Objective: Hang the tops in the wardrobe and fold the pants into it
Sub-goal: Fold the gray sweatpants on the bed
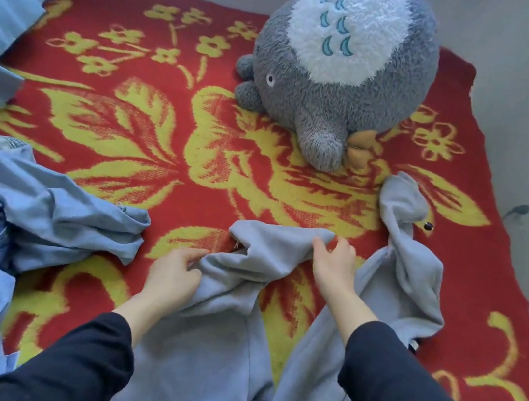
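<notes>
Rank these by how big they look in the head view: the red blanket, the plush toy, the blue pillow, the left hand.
1. red blanket
2. plush toy
3. blue pillow, partly cut off by the frame edge
4. left hand, gripping the grey pants; smallest, though close to the camera

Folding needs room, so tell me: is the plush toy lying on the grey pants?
No, the plush toy sits on the red blanket, beyond the grey pants.
</notes>
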Action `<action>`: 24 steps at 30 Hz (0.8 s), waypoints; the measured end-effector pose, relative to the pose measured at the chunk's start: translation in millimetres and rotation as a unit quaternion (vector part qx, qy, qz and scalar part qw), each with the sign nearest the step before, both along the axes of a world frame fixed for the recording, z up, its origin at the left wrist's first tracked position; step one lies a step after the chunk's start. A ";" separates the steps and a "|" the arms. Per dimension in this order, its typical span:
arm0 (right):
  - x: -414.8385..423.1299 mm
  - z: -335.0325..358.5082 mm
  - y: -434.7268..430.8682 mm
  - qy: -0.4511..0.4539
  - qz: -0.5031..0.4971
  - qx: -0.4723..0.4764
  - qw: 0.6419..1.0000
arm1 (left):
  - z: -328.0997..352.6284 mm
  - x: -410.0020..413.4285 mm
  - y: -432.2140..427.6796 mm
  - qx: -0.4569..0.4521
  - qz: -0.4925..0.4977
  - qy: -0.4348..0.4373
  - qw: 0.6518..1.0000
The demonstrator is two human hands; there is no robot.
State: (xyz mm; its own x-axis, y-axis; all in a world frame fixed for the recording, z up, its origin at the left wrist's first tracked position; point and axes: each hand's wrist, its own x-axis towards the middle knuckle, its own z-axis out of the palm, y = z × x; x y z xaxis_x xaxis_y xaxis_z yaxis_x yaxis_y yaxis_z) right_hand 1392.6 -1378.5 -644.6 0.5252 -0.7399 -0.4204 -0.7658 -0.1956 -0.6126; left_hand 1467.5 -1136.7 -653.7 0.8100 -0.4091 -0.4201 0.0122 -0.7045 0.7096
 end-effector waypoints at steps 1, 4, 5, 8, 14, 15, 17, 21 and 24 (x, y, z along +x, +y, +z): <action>6.2 -3.0 1.8 0.001 -0.029 0.026 0.999 | 1.3 3.0 -6.5 -0.038 0.018 0.025 0.999; 17.1 -14.3 -1.3 0.010 -0.054 0.105 0.993 | 3.2 15.1 -31.8 -0.071 0.051 0.148 0.985; 18.5 -15.0 -3.7 0.004 -0.048 0.121 0.992 | 5.2 18.5 -39.3 -0.049 0.035 0.175 0.983; 18.3 -14.3 -7.3 -0.034 -0.008 0.141 0.989 | 5.3 23.7 -57.2 -0.054 0.010 0.197 0.979; 50.5 34.3 -8.9 -0.071 0.103 -0.079 0.989 | 43.4 66.4 -63.7 -0.050 0.068 -0.038 0.996; 62.8 43.2 -9.7 -0.102 0.075 -0.066 0.990 | 53.0 80.3 -63.8 -0.088 0.104 -0.048 0.989; 86.6 59.9 -8.5 -0.190 0.033 0.022 0.981 | 71.1 109.4 -66.2 -0.153 0.181 -0.073 0.969; 109.2 66.3 1.3 -0.253 0.033 0.184 0.949 | 72.4 141.6 -65.3 -0.187 0.183 -0.052 0.964; 91.5 45.1 6.9 -0.170 0.105 0.146 0.969 | 41.1 119.2 -50.8 -0.146 0.127 0.012 0.981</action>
